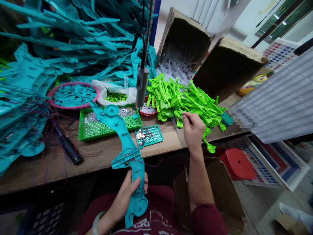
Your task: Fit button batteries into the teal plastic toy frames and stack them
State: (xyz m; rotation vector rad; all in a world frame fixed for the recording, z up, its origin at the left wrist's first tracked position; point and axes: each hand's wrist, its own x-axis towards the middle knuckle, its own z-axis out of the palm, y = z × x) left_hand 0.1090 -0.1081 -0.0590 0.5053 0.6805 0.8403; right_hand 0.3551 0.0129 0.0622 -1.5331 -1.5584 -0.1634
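My left hand (133,186) is wrapped round the lower part of a long turquoise plastic part (124,140), which is tilted above the table's front edge. Thin wires lie across the part's middle. My right hand (194,130) is closed in a pinch beside the pile of bright green plastic parts (168,98); what its fingertips hold is too small to make out. Between the hands lies a small teal tray (156,138) with rows of small round metal pieces. A green perforated tray (97,132) of small metal pieces sits behind the turquoise part.
A grey tool (142,86) hangs upright above the table. Turquoise parts (80,42) are heaped at the left, near a pink basin (56,103) and a black-handled tool (69,148). Cardboard boxes (230,65) stand behind the green pile; a red stool (238,163) is at the right.
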